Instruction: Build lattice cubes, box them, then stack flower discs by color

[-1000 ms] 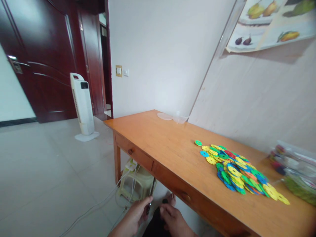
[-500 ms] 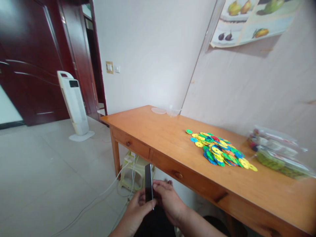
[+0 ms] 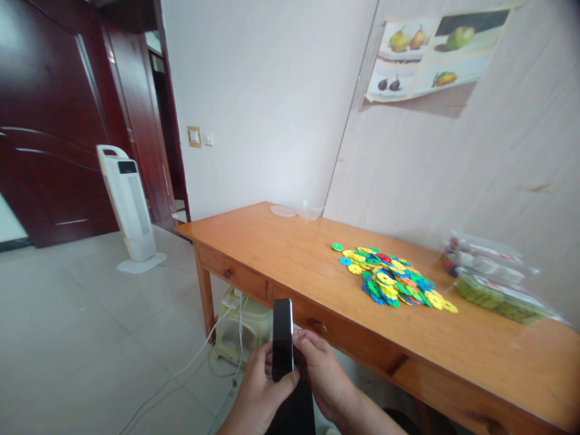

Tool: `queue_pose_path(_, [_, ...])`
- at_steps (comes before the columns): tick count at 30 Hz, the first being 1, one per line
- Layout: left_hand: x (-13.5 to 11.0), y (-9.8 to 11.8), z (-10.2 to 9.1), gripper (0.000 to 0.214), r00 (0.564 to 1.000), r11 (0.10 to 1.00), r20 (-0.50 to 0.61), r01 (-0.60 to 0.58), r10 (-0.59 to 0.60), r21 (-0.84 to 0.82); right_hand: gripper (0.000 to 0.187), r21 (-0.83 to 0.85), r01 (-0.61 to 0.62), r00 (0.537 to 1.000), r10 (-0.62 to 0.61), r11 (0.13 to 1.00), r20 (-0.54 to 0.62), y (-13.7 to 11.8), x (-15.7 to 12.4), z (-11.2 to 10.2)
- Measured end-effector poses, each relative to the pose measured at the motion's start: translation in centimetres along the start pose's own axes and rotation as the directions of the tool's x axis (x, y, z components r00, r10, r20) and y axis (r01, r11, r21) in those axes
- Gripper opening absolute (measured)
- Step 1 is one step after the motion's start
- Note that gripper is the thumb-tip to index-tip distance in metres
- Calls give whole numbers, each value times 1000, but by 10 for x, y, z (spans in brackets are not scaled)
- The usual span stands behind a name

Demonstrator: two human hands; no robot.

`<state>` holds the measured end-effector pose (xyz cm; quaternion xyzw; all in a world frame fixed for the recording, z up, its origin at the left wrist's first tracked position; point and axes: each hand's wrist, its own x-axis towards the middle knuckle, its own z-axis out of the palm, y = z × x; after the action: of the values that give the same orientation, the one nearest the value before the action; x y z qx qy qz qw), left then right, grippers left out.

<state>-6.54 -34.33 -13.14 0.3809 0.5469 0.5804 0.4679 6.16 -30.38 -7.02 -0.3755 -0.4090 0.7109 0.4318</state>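
Note:
A black smartphone (image 3: 283, 338) stands upright in front of me, its dark screen facing me at a slant. My left hand (image 3: 260, 386) is wrapped around its lower left side, the thumb across the bottom edge. On the other side my right hand (image 3: 319, 368) pinches the phone's right edge between thumb and fingers. Both hands are below the front edge of the wooden table (image 3: 235, 241). A heap of colourful notched plastic discs (image 3: 389, 281) in yellow, green, blue, red and orange lies on the tabletop, away from my hands.
Clear plastic packs (image 3: 502, 296) of food stand at the table's right. A transparent tub (image 3: 310, 210) and a round lid (image 3: 284, 211) sit at the far corner. Beneath the table is a pale stool (image 3: 254, 332) with white cables (image 3: 181, 377) trailing over the floor. A white tower fan (image 3: 131, 211) stands left.
The phone has turned so that more of its screen faces me, and both hands have shifted slightly right with it. The camera view has tilted up and turned a little right.

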Motion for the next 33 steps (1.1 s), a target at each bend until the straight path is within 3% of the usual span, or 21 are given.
queue_pose_path(8, [-3,6,4,59,1000,987,13,20,-18,-156,28,-26,28,1000,-28,999,-3,12,7,-6])
queue_pose_path(15, [-5,21,3,52,985,900,-35,139,-168,-414,35,-217,24,1000,-27,976,-12,13,12,-8])
queue_pose_path(19, [-6,32,0,50,980,862,-89,110,-176,-495,30,-254,126,986,-92,959,140,11,11,-4])
queue_pose_path(22, [-7,35,0,52,971,845,-153,78,-185,-529,39,-259,205,963,-147,944,228,11,12,0])
queue_pose_path(28, [-10,37,3,54,964,854,-189,65,-188,-516,21,-503,168,985,-162,848,56,7,21,-5])
queue_pose_path(33, [-11,42,4,63,973,848,-152,69,-173,-525,43,-556,150,983,-182,817,-3,-2,22,-10])
